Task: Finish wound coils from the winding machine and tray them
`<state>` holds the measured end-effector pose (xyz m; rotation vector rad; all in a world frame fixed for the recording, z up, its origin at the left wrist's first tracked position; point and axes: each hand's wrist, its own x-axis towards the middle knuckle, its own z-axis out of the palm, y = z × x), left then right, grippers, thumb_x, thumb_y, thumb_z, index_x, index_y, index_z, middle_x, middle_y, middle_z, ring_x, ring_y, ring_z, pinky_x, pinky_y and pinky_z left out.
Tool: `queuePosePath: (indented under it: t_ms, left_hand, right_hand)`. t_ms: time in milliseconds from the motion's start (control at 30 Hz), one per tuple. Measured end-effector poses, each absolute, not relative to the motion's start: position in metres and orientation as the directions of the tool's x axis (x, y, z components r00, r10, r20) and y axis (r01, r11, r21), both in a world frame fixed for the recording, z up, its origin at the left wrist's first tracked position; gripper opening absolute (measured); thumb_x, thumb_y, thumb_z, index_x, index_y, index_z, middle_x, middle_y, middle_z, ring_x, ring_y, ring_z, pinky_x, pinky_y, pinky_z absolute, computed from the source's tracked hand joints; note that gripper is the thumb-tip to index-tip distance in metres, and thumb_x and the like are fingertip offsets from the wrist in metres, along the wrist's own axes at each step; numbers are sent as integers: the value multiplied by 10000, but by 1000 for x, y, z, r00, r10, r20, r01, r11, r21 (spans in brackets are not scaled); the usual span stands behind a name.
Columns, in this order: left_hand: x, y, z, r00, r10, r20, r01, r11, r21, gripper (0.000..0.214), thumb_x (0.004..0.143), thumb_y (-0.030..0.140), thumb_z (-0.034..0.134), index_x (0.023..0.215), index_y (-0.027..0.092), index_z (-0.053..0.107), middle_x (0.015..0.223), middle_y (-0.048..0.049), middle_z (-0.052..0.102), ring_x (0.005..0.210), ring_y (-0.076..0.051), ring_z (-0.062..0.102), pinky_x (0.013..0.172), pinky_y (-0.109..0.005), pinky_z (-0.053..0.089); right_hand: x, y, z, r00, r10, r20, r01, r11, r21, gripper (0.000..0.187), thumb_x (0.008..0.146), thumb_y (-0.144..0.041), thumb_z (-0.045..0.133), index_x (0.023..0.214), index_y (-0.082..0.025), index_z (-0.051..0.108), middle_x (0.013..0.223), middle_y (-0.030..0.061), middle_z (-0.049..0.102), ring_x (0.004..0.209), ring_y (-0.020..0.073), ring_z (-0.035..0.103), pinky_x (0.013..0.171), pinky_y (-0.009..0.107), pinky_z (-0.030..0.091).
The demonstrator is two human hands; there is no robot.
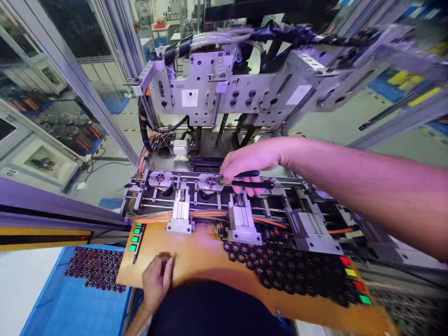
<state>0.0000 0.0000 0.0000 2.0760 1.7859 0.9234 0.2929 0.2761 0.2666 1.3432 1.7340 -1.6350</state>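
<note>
My right hand reaches over the machine track, its fingers wrapped round a pair of pliers with dark handles. The pliers' tip points left, at the middle metal fixture; whether it grips a part there is too small to tell. Another fixture to the left holds a small round part with a dark ring. My left hand rests in a loose fist at the front of the orange bench top, with nothing visible in it.
Several dark round parts lie massed on the bench's right side. Green buttons line the left edge, coloured buttons the right. A blue bin with small parts stands lower left. A drilled metal plate hangs above the track.
</note>
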Motion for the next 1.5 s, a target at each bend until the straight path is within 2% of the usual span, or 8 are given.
queuePosePath:
  t_ms: [100,200,333,500,700,1267,1400,1500]
  left_hand:
    - [0,3,1,50,954,295,796,-216,566,56,918,205,587,938,177,631,854,-39,714,744,-141,698,714,-229,524]
    - [1,5,2,41,955,294,798,-209,565,62,918,214,583,929,177,632,830,-38,711,723,-145,695,699,-230,524]
    - [2,5,3,25,956,292,806,-192,560,76,921,232,582,939,179,632,836,-39,715,734,-150,701,705,-235,525]
    - [0,6,4,32,956,291,817,-193,544,105,924,269,579,926,190,648,834,-24,727,730,-144,709,703,-225,527]
    - [-4,11,2,39,953,301,832,-197,519,144,921,320,584,919,201,664,882,-30,752,798,-171,730,755,-242,534]
    - [-8,17,-2,45,967,252,872,-161,463,194,938,376,557,915,216,664,886,-15,753,792,-166,731,750,-238,539]
    - [-9,15,-3,37,969,245,872,-151,465,205,939,383,552,911,216,666,886,-18,754,784,-167,729,741,-240,539]
    - [-9,16,-3,33,969,244,873,-147,465,223,937,397,547,906,214,671,893,-27,760,791,-175,732,733,-244,545]
  right_hand:
    - [291,275,262,-446,388,-806,825,-170,-539,127,727,-231,573,680,-113,579,642,59,642,438,150,609,376,242,492]
    - [295,269,266,-575,404,-711,719,-166,-675,168,692,-272,659,675,-119,592,568,5,596,409,101,552,365,197,454]
    - [317,263,288,-723,399,-564,551,-160,-819,258,688,-315,694,853,-120,657,684,-4,667,445,68,558,389,155,432]
    - [367,266,309,-561,405,-722,763,-85,-640,358,709,-275,652,994,-59,665,655,-12,662,450,71,574,411,138,398]
    - [411,258,299,-358,466,-809,866,-158,-474,155,781,-183,630,792,-29,642,618,14,632,486,111,627,453,160,445]
    - [427,257,279,-325,472,-819,901,-108,-419,125,863,-181,559,776,-96,590,637,-6,611,468,109,607,431,208,496]
    - [429,260,273,-379,467,-799,879,-88,-468,150,813,-199,566,773,-62,609,614,14,628,468,131,618,437,217,495]
    - [431,258,274,-460,490,-740,831,-56,-554,182,794,-195,586,819,-22,639,591,-4,636,426,88,571,445,172,445]
